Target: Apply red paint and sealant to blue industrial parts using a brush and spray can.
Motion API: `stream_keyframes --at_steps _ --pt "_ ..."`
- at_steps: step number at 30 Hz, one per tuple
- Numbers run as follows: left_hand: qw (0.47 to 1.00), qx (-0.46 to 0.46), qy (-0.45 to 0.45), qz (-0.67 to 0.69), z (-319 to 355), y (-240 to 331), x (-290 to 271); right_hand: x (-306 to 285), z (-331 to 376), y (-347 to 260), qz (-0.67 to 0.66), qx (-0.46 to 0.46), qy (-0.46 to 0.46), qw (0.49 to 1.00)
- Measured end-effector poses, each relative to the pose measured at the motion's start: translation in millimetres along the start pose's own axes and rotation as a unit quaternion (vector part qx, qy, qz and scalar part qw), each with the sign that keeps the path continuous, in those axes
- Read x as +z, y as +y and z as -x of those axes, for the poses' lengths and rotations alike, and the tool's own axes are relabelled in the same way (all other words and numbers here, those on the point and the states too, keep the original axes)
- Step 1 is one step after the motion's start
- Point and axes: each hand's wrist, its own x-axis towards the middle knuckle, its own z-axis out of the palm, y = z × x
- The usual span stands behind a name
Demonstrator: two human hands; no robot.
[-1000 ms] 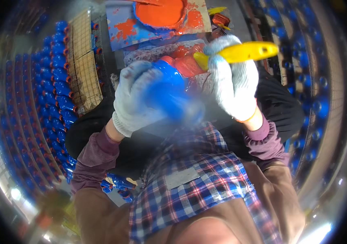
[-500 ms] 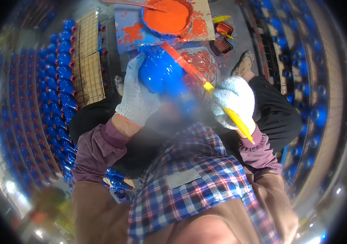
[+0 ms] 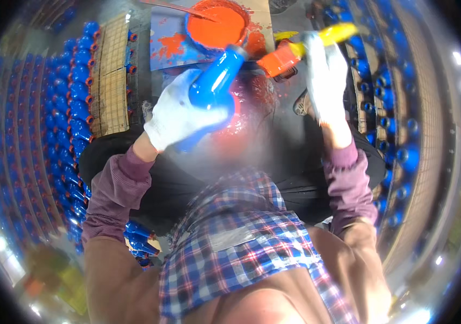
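My left hand [image 3: 179, 110], in a whitish work glove, is closed around the rounded body of a glossy blue vase [image 3: 217, 78]. The vase is tilted, with its narrow neck toward the far right, near the paint bucket. A red patch shows at the lower right of its body. My right hand [image 3: 327, 81], also gloved, grips a wide paintbrush [image 3: 281, 60] with a yellow handle and orange-red paint on its head. The brush head points left, apart from the vase. Motion smears the right glove, and a hazy patch veils the area below the vase.
Ahead stands a bucket [image 3: 190, 36] of orange-red paint with a stick [image 3: 173, 6] across its rim, on a paint-spattered board [image 3: 160, 32]. A yellow-handled tool [image 3: 285, 35] lies beside it. Racks of blue vases [image 3: 82, 73] line the left; more blue pieces [image 3: 408, 156] stand at right.
The vase has turned so that its neck now points away to the upper right. My right hand has moved far and right with the paintbrush, whose head has come away from the vase.
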Motion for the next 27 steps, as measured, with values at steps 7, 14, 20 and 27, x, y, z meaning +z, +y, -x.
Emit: stream_keyframes --at_steps 7,14,20,27 --pt "0.855 0.178 0.03 -0.487 17.3 -6.2 23.2 33.3 -25.8 47.6 0.081 0.055 -0.161 0.982" --pt "0.841 0.179 -0.025 -0.509 13.9 0.5 23.1 31.8 -7.3 35.6 0.184 -0.18 -0.152 0.954" --pt "0.918 0.092 -0.025 -0.385 13.6 5.1 18.1 9.3 26.2 4.3 0.07 -0.193 -0.138 0.969" --pt "0.968 -0.13 -0.11 0.183 26.8 -26.1 9.2 0.1 42.1 3.7 -0.08 -0.188 -0.135 0.97"
